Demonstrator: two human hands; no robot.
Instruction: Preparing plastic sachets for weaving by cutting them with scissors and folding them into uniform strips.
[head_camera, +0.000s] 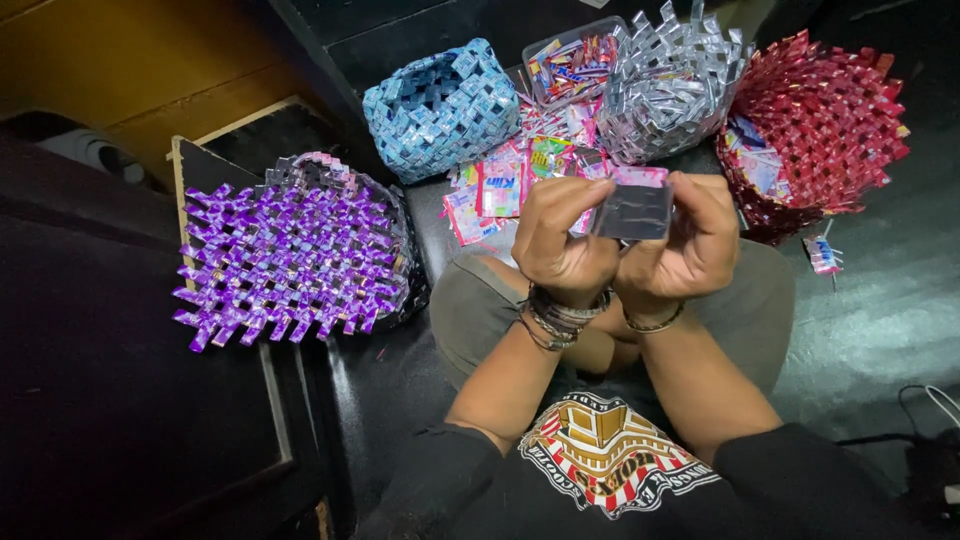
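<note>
My left hand (562, 243) and my right hand (688, 240) are raised together in front of me. Both pinch one small silvery-grey wrapper piece (634, 211) by its edges, left fingers on its left side, right fingers on its right and top. Bracelets ring both wrists. Just beyond the hands lies a loose pile of pink, green and white wrappers (510, 185) on the dark floor.
Four woven wrapper baskets surround the pile: purple (290, 255) at left, blue (440, 108) behind it, silver (668, 85) at the back, red (815, 130) at right. A clear tub of wrappers (568, 62) sits between blue and silver. A stray wrapper (823, 256) lies at right.
</note>
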